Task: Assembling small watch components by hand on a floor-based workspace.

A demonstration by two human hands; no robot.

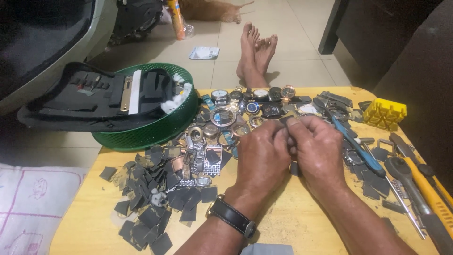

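Worked at a round-cornered wooden table [302, 222], pale yellow and smooth, taken here as the landmark. Off its far left corner, half over the edge: a green plastic mesh basket [160, 125], round, with a black fabric tool pouch [89, 99] lying open across its rim. On the table's left half: a spread heap of flat dark square plates [151, 198], dull and matte, mixed with shiny metal watch cases. Along the table's far edge: a row of round wristwatches [250, 97], glass faces up. At its right edge: a yellow-handled screwdriver [427, 193], and nearer the middle a blue-handled tool [358, 151], both long and slim; at the far right corner, a yellow ribbed plastic block [384, 113]. Above the table's middle: left hand [262, 158], strapped with a black wristwatch, and right hand [318, 151], met fingertip to fingertip, fingers pressed together and pinching a small dark part [289, 122], mostly hidden, shape not clear.
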